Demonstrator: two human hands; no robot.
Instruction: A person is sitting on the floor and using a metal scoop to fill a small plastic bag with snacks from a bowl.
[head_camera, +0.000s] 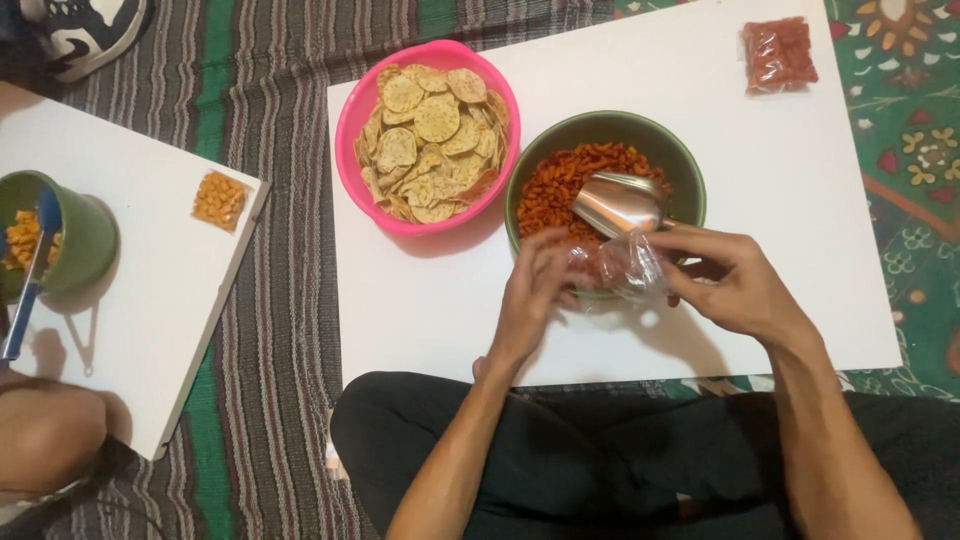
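at the far left a green cup (85, 240) stands on a white board (150, 330), holding yellow-orange snack pieces with a blue-handled spoon (30, 285) leaning in it. just beside it on the same board lies a small sealed packet of orange snacks (218, 200). a striped cloth (280, 200) covers the floor between this board and the white table (800, 250).

on the table, a pink bowl (350, 130) is filled with pale round crackers (432, 140). touching its right side, a dark green bowl (680, 165) holds reddish-orange snack sticks (555, 190), with a metal scoop (618, 205) resting bowl-down in them.

at the near rim of the green bowl, the left hand (532, 295) is curled shut, pinching one side of a small clear plastic bag (625, 268) that has some red snacks in it. the right hand (735, 280) pinches the bag's other side with thumb and fingers, the rest of the hand loosely bent. the bag hangs between both hands, over the bowl's edge.

near the table's far right corner lies a filled packet of red snacks (780, 55).
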